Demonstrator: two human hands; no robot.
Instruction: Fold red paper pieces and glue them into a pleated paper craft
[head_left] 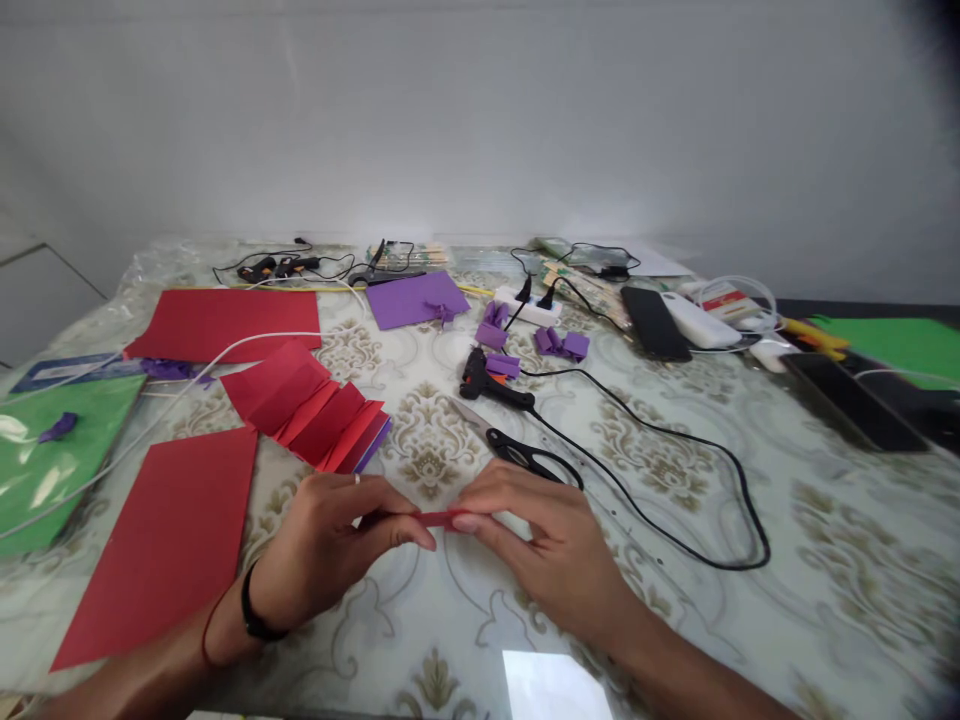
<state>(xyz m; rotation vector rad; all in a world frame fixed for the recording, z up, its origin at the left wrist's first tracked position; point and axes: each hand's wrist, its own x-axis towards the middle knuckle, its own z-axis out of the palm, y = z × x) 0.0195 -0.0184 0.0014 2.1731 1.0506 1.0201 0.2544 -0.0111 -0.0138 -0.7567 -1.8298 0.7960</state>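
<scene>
My left hand (334, 540) and my right hand (536, 535) meet over the near middle of the table, each pinching one end of a small folded strip of red paper (439, 518). Both hands have their fingers pressed together on it. Only a short bit of the strip shows between the fingertips. Black-handled scissors (510, 445) lie just beyond my right hand. A black glue gun (487, 382) lies further back, its cord looping to the right.
Red paper sheets (161, 545) and an accordion-folded red stack (319, 405) lie left. Green sheet (52, 455) at far left, purple sheet (416, 297) and purple folded pieces (562, 343) behind. Power strip (529, 307), phones (655, 322) and cables sit at back right.
</scene>
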